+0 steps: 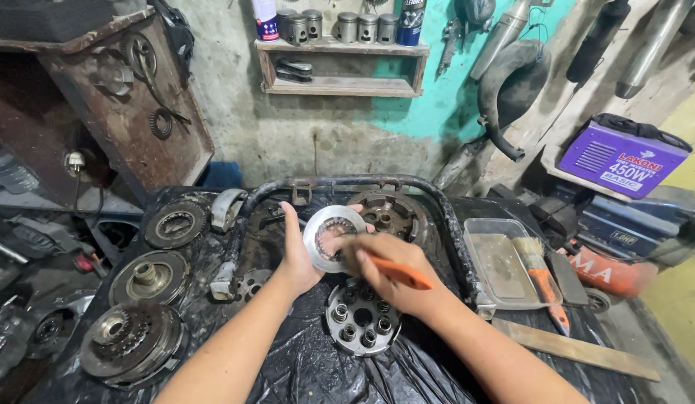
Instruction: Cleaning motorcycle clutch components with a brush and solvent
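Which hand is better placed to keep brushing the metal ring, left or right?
Probably the right hand. It grips the orange-handled brush with the tip against the metal ring. The left hand holds the ring up by its edge, so it is occupied.

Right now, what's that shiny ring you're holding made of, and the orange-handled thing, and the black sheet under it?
The ring looks like bare metal: pale grey with a dull shine. The tool in the right hand seems to have a plastic handle, smooth bright orange. The black sheet looks like thin plastic, glossy and crinkled.
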